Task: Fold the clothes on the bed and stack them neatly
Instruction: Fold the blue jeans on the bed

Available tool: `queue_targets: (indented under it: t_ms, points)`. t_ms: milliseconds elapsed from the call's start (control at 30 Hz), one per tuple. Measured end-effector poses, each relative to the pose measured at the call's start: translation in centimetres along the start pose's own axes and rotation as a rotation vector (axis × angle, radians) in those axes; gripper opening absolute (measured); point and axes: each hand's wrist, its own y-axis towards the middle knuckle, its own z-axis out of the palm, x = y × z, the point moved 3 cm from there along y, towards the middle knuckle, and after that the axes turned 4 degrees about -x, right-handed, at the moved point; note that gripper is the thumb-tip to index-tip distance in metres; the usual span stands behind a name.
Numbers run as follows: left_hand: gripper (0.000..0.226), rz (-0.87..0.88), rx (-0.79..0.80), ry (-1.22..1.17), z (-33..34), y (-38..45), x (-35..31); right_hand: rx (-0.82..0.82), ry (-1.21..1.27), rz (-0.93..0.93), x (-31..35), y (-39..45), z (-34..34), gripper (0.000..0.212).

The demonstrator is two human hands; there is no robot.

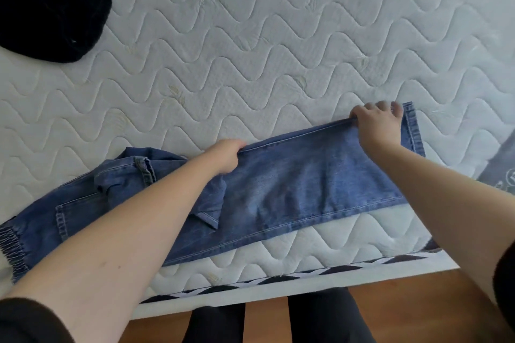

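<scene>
A bare white mattress with wavy quilted stitching point(250, 44) fills most of the view; its near edge has a black and white patterned band, and below it there is a brown wooden floor point(390, 312). A pair of blue denim jeans point(292, 189) lies along this near edge, the legs stretched to the right and the waist part still bunched at the left.

The left hand point(227, 156) pinches the far seam of the legs near the middle, fingers curled on the cloth. The right hand point(376, 125) holds the same seam near the hem, thumb under the edge it seems. The hands are well apart.

To do this step well, I think both hands should keep the seam tight between them, lay one leg exactly over the other, then flatten the bunched waist before folding across.

A dark black bundle of soft cloth point(47, 14) sits at the far left corner, well apart from the jeans; it could be the place for the stack.
</scene>
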Motion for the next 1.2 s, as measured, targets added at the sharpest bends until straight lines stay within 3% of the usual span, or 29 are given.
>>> queue_targets:
  t_ms: [133,233,333,433,500,700,800,867,1000,1100,1200]
  points:
    - [0.032,0.022,-0.093,-0.085,1.2,1.4,-3.6,0.038,0.254,0.219,-4.2,-2.4,1.8,0.066]
    - [0.028,-0.049,-0.128,0.033,1.6,3.1,-5.4,0.033,0.399,0.482,-8.6,-4.6,3.3,0.09]
    - [0.024,-0.062,-0.139,0.089,1.8,3.8,-5.4,0.135,0.442,0.691,-12.7,-6.0,4.3,0.076]
    - [0.03,0.014,-0.148,0.03,2.0,3.8,-6.5,0.259,0.328,0.489,-14.1,-6.2,4.7,0.047]
    - [0.03,0.093,-0.162,0.033,2.0,4.3,-8.5,0.229,0.438,0.411,-14.5,-6.4,4.5,0.039]
    - [0.025,0.146,-0.238,-0.047,2.1,6.3,-13.3,0.05,0.616,0.496,-18.1,-7.0,4.4,0.031]
    - [0.028,0.14,-0.269,-0.121,2.1,6.3,-13.7,0.223,0.665,0.505,-18.6,-8.1,5.7,0.042]
    - [0.039,0.131,-0.269,-0.019,1.5,6.1,-12.8,0.284,0.535,0.445,-18.8,-9.1,6.6,0.032]
    - [0.026,0.024,-0.285,0.349,0.6,5.3,-10.0,0.146,0.457,0.546,-19.6,-10.5,6.6,0.015]
    - [0.02,0.075,-0.346,0.301,1.1,4.7,-9.7,0.008,0.48,0.658,-18.0,-11.7,5.7,0.028]
    - [0.031,0.122,-0.467,0.244,0.9,2.9,-9.2,-0.163,0.453,0.577,-14.1,-13.3,4.6,0.04]
